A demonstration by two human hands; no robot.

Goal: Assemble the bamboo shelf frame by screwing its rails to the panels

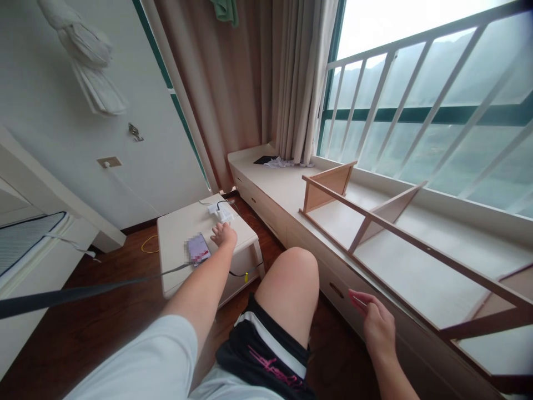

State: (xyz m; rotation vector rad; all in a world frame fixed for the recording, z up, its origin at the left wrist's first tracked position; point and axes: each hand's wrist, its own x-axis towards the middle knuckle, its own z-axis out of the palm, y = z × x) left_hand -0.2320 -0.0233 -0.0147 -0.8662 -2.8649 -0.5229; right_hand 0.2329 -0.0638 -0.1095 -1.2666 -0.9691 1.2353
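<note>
My left hand reaches out over a small white bedside table. Its fingers stretch toward a white charger plug with a black cable and rest just short of it; the hand is open. A phone lies flat on the table just left of my wrist. My right hand hangs low beside the drawer front of the window bench, with its fingers curled round something thin and reddish that I cannot make out. My bare knee is between both hands.
A wooden shelf frame lies on its side on the window bench under the railed window. Curtains hang in the corner with white paper scraps below. A dark strap crosses the wooden floor at left. A bed edge is far left.
</note>
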